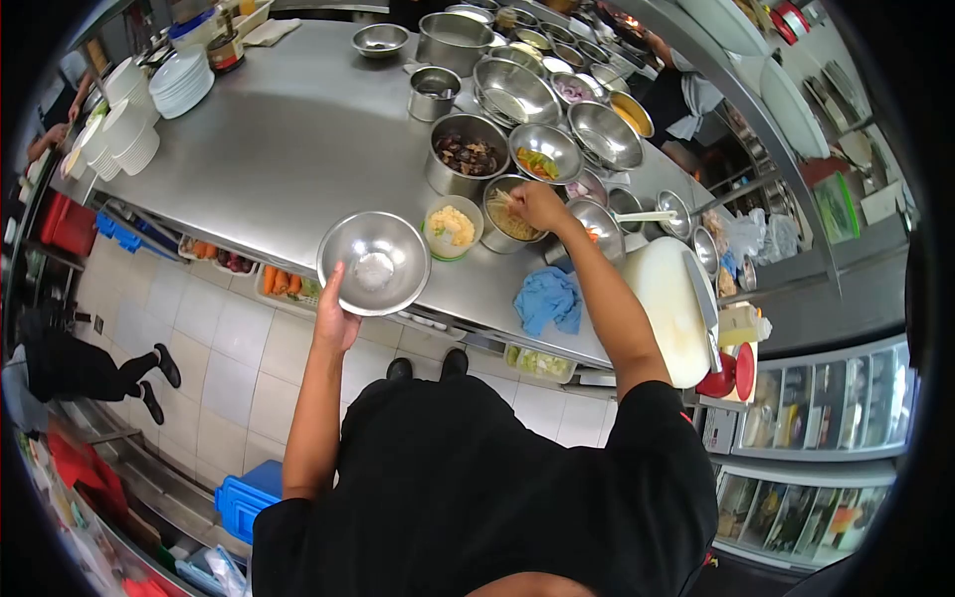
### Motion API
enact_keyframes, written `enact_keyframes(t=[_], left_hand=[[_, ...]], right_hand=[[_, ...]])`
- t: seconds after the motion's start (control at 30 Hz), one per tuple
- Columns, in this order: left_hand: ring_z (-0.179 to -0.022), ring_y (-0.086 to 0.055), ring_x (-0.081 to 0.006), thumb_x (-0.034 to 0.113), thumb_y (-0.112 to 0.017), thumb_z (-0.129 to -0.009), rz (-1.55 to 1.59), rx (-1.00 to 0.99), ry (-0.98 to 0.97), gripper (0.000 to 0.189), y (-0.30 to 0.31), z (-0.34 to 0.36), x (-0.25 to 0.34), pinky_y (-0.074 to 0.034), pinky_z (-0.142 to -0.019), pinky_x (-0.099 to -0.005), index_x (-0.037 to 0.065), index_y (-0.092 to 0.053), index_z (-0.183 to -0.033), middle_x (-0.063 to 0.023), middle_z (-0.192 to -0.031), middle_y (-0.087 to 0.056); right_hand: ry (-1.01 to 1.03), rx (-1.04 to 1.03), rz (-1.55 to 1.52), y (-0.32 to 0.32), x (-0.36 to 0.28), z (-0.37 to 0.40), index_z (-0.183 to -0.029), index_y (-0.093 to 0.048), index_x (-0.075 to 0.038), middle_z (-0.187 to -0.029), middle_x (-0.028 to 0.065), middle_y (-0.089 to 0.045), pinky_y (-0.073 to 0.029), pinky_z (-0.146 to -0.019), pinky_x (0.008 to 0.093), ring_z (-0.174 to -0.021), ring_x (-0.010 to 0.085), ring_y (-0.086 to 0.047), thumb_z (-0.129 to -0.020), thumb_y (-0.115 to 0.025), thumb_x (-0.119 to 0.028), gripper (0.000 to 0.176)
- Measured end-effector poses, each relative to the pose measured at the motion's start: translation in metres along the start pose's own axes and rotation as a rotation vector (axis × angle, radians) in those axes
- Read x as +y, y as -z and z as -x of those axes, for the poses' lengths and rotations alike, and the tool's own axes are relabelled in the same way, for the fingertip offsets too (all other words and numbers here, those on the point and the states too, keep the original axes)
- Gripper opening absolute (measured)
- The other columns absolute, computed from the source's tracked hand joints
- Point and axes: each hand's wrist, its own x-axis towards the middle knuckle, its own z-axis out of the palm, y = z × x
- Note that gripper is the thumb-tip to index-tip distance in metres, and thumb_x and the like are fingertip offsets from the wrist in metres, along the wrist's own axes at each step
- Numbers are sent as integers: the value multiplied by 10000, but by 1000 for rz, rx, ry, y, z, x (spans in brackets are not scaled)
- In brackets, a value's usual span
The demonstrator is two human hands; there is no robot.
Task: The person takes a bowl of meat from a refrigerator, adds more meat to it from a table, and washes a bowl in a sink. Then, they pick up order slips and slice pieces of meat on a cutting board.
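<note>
Shiny steel bowl [400, 243], mouth up, held at counter [269, 129] edge, white contents [373, 272], upright steel pot [496, 239] on counter, pale strands [512, 225] inside

So the bowl [374, 264] is shiny smooth metal, the counter [269, 119] a duller brushed metal. Cloth [548, 300] at 4 o'clock looks soft and wrinkled, cutting board [662, 298] beyond it matt, pale plastic.

crumpled cloth [549, 300] is blue | rounded board [665, 298] is off-white | round metal bowl [400, 261] is silver | tiled floor [239, 333] is pale, grid-lined
</note>
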Motion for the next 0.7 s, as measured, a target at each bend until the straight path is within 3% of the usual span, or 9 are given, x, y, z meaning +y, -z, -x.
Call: enact_keyframes(t=[0.1,0.13,0.17,0.2,0.27,0.37,0.5,0.6,0.7], left_hand=[[-1160,-533,-221,392,-474,-957,-27,-58,35,520,-10,-25,-5,-460,-954,-377,35,-418,-1330,-102,-1274,-528],[-1165,-525,-200,402,-505,-945,-16,-70,38,530,-17,-29,-6,-410,-1000,-362,17,-445,-1304,-91,-1260,-542],[-1165,-525,-200,402,-505,-945,-24,-90,42,530,-20,-32,-5,-410,-1000,-362,17,-445,-1304,-91,-1260,-542],[-1164,-528,-205,393,-501,-949,-21,-74,50,525,-25,-36,-5,-415,-995,-366,13,-442,-1307,-98,-1267,-538],[-1179,-522,-227,374,-469,-966,-38,-103,78,512,-54,-40,-2,-427,-991,-381,4,-431,-1318,-120,-1293,-522],[-1198,-512,-254,425,-420,-969,-67,-178,112,553,-59,-43,-1,-452,-979,-404,31,-385,-1355,-132,-1314,-500],[-1194,-512,-258,438,-442,-959,-125,-99,92,557,-72,-38,7,-446,-979,-423,40,-401,-1346,-116,-1309,-505],[-1153,-542,-239,460,-478,-942,-131,-66,82,573,-40,-55,1,-482,-922,-397,21,-433,-1308,-121,-1268,-534],[-1141,-552,-239,476,-463,-942,-177,-129,78,581,-41,-64,8,-500,-890,-401,24,-435,-1306,-128,-1266,-535]], right_hand=[[-39,21,32,-4,-1,4,-776,-663,-26,-774,223,-624,-491,-699,440,-755,378,-621,-737,-636,-174,156],[-48,15,75,-10,2,2,-784,-671,-28,-790,216,-634,-496,-707,437,-758,375,-624,-730,-636,-165,152],[20,21,172,-14,1,2,-756,-659,-8,-723,229,-615,-477,-649,452,-705,352,-630,-739,-652,-207,200],[-16,43,280,-43,25,-16,-739,-674,-5,-734,231,-632,-504,-671,451,-713,356,-642,-719,-644,-220,218],[-118,-1,351,-49,9,-18,-719,-683,8,-753,234,-650,-526,-690,446,-733,355,-659,-717,-627,-210,225],[-141,44,341,-67,16,-32,-788,-693,14,-856,241,-666,-539,-746,436,-805,340,-675,-698,-632,-163,208],[-103,-56,325,-48,10,-21,-823,-696,10,-909,241,-665,-532,-794,419,-881,346,-663,-699,-666,-161,214],[-91,-83,236,-34,-3,-15,-833,-697,7,-920,232,-668,-535,-787,421,-873,352,-664,-691,-684,-163,222],[-149,-131,319,-26,-3,-6,-843,-693,10,-915,231,-668,-537,-777,424,-882,342,-665,-721,-644,-129,192]])
